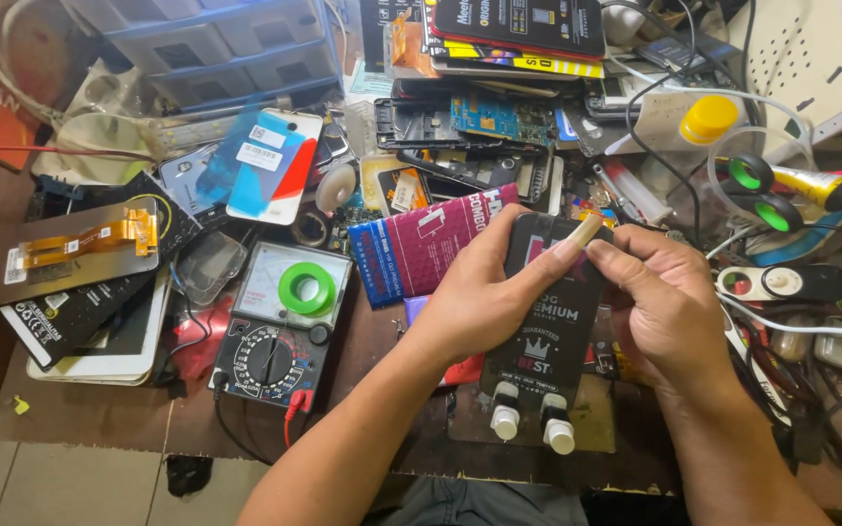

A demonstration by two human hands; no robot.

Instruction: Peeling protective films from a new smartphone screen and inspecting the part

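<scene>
Both hands grasp a flat black package (553, 321) with pale and red print, held upright over the middle of the cluttered table (80, 414). The left hand (484, 292) wraps its left edge, thumb pressed at the top; the right hand (665, 312) pinches the top right corner. Just left lies a magenta and blue box (421, 244). Further left, a white phone panel (275, 166) carries a white label, blue and red stripes. A black and yellow pack (518, 29) lies at the far edge.

Flat black printed package (550, 321), held upright above the bench.
</scene>
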